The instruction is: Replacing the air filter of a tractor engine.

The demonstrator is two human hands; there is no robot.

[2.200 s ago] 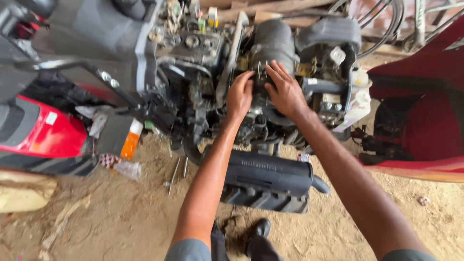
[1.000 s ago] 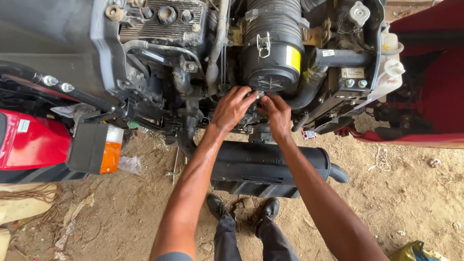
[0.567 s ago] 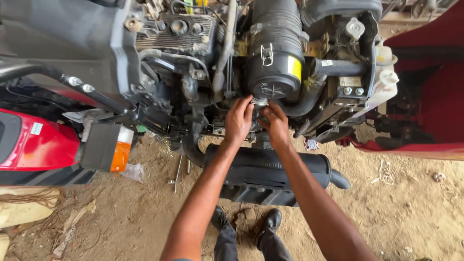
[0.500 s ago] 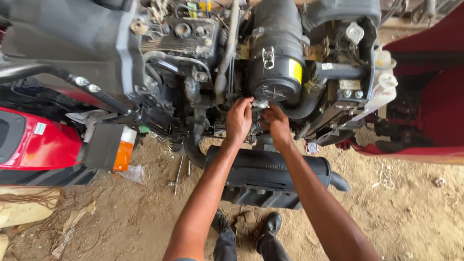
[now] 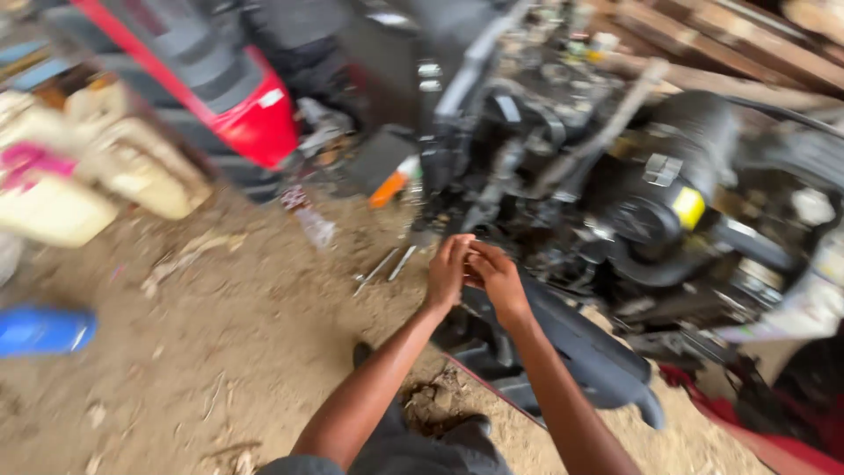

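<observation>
My left hand (image 5: pixel 447 271) and my right hand (image 5: pixel 498 280) are raised together in front of me, fingertips touching, just clear of the exposed tractor engine (image 5: pixel 563 149). The picture is blurred, so I cannot tell whether a small part sits between the fingers. A black round air-filter housing (image 5: pixel 677 189) with a yellow patch lies to the right of my hands. Under my right forearm a long black muffler (image 5: pixel 580 347) runs across.
Metal hand tools (image 5: pixel 385 265) lie on the dirt floor left of my hands. A red body panel (image 5: pixel 259 123) is at upper left, pale jerrycans (image 5: pixel 97 185) at far left, a blue object (image 5: pixel 40 330) low left. Wooden planks (image 5: pixel 730 35) at the top right. My shoe (image 5: pixel 470 427) is below.
Both hands have come away from under the air-filter housing and now meet in the open. The view has swung left and down, showing more dirt floor and the jerrycans.
</observation>
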